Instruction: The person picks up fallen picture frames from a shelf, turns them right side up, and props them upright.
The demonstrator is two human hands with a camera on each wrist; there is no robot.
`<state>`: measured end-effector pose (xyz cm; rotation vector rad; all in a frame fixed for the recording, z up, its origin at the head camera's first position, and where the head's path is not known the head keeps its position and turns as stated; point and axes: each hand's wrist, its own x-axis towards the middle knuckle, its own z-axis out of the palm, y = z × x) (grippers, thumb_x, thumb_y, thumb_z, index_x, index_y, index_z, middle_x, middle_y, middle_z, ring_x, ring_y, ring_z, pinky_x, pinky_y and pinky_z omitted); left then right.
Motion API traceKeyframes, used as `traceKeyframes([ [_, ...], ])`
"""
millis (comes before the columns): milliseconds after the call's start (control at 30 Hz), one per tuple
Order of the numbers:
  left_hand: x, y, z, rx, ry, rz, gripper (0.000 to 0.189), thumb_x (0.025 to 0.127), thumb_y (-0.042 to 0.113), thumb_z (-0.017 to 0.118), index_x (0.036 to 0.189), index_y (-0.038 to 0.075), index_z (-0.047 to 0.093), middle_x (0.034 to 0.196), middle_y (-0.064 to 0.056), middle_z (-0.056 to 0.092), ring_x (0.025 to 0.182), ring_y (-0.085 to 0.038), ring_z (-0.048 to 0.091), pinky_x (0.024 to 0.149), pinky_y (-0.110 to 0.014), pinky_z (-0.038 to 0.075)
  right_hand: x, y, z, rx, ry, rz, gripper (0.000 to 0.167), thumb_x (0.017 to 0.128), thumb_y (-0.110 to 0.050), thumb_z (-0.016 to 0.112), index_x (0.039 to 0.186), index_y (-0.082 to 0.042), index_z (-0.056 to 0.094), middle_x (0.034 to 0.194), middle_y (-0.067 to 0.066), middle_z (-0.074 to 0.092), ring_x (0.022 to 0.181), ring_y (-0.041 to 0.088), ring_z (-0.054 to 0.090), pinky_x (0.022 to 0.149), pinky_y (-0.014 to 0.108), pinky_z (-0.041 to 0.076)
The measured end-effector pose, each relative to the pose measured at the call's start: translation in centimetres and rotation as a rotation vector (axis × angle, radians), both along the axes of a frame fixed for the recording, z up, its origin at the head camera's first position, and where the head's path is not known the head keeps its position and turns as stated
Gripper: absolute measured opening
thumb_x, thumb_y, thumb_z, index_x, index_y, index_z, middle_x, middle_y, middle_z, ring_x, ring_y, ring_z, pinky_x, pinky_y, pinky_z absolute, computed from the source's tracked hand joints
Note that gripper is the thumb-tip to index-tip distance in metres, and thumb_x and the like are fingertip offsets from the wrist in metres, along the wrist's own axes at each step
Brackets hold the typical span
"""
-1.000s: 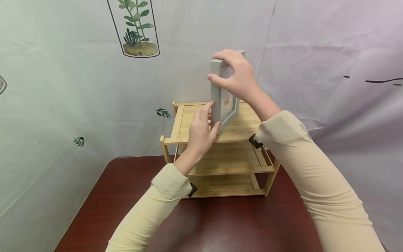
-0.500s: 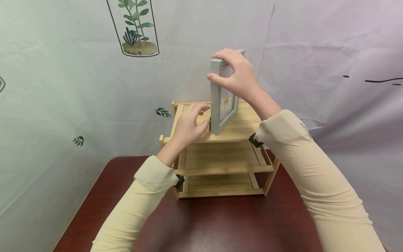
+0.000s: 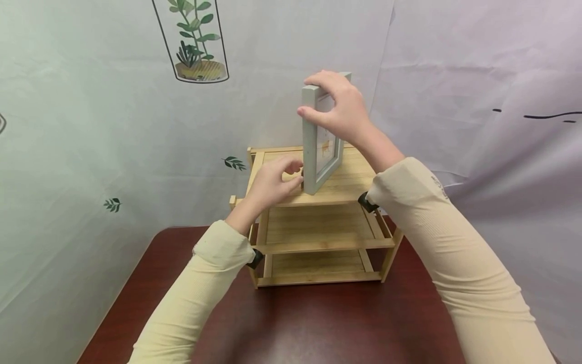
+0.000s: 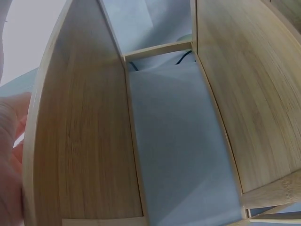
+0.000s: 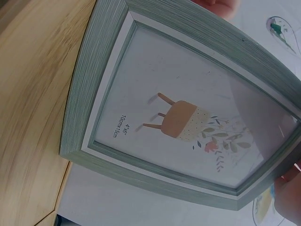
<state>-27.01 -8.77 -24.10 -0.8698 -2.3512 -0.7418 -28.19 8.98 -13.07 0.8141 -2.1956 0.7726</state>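
Observation:
A pale grey-green picture frame (image 3: 309,146) stands on edge on the top tier of a wooden shelf rack (image 3: 359,172), its glazed side facing right. Its insert, seen close up in the right wrist view, carries a printed chair (image 5: 181,117) with flowers. My right hand (image 3: 341,108) grips the frame's upper near corner, thumb on the near edge and fingers over the top. My left hand (image 3: 270,182) is low behind the frame, curved fingers and thumb right at a small dark piece (image 3: 302,178) at its back. I cannot tell whether they pinch it.
The three-tier rack stands on a dark red table (image 3: 309,323). Its wooden boards (image 4: 84,117) fill much of the left wrist view. A pale printed cloth wall (image 3: 136,126) closes the space behind and on both sides.
My left hand has let go of the frame's near edge and moved left, then curled its fingers toward the frame's back. My right hand has kept its grip.

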Motion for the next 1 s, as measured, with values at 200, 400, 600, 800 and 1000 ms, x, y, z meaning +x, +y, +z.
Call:
traceKeyframes([
  [200,-0.1,-0.2,0.1,-0.002,-0.043,0.028,0.022,0.08,0.014,0.061,0.1,0.007,0.062,0.095,-0.006,0.065,0.087,-0.018,0.06,0.08,-0.031,0.047,0.1,-0.1,0.0,0.004,-0.015,-0.002,0.048,0.076,-0.035,0.064,0.118,-0.012,0.055,0.126,0.0,0.052,0.129,0.012,0.031,0.107,0.022,0.019],
  [400,-0.3,-0.6,0.4,-0.017,-0.077,0.082,0.022,0.081,0.015,0.058,0.102,0.008,0.062,0.096,-0.006,0.066,0.088,-0.018,0.061,0.08,-0.033,0.046,0.1,-0.1,0.0,-0.008,-0.018,-0.003,0.048,0.075,-0.036,0.064,0.117,-0.014,0.056,0.126,0.0,0.048,0.121,0.012,0.038,0.102,0.029,0.028],
  [600,-0.6,-1.0,0.6,-0.008,-0.083,0.16,0.021,0.084,0.016,0.056,0.103,0.008,0.061,0.092,-0.006,0.068,0.087,-0.019,0.062,0.08,-0.037,0.045,0.0,-0.2,-0.2,-0.042,-0.01,0.003,0.048,0.073,-0.035,0.066,0.116,-0.014,0.057,0.119,0.005,0.043,0.107,0.015,0.043,0.093,0.03,0.034],
  [800,-1.2,-1.4,0.9,0.02,-0.081,0.222,0.02,0.085,0.015,0.054,0.101,0.01,0.062,0.094,-0.006,0.067,0.086,-0.019,0.062,0.077,-0.036,0.046,0.1,-0.5,0.1,-0.014,-0.025,-0.007,0.05,0.074,-0.035,0.065,0.118,-0.014,0.056,0.117,0.006,0.043,0.105,0.017,0.043,0.092,0.032,0.035],
  [1000,-2.0,-1.8,1.2,0.057,-0.074,0.286,0.018,0.085,0.015,0.054,0.098,0.011,0.064,0.093,-0.005,0.068,0.085,-0.02,0.063,0.082,-0.037,0.045,-0.1,-1.1,0.4,0.05,-0.009,-0.052,0.053,0.074,-0.039,0.065,0.12,-0.014,0.054,0.118,0.006,0.047,0.106,0.017,0.046,0.093,0.031,0.036],
])
